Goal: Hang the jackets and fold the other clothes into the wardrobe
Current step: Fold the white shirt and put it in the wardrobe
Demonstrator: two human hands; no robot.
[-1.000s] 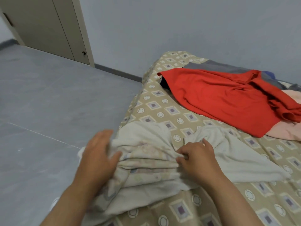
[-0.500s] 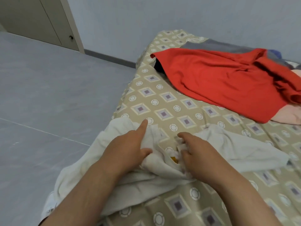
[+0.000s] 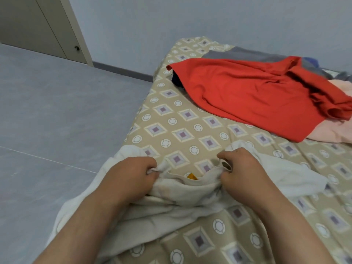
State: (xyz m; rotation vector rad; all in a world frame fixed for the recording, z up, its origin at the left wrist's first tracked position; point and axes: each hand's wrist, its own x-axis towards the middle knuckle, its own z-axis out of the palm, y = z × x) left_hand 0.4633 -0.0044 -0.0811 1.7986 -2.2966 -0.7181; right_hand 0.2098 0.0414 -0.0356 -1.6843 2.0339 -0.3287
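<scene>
I see my left hand (image 3: 131, 176) and right hand (image 3: 245, 172) with fingers curled, pinching the neckline of the crumpled off-white cotton shirt (image 3: 182, 195); it lies on the tan diamond-patterned bedsheet (image 3: 182, 134), well apart from the red garment (image 3: 247, 96).

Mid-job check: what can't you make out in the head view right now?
Head view:
White garment: type unclear, bunched, left part hangs off the bed.
Dark item: mostly covered by red garment.
Pink cloth: cut by right edge.
Orange tag: too small to read.
</scene>
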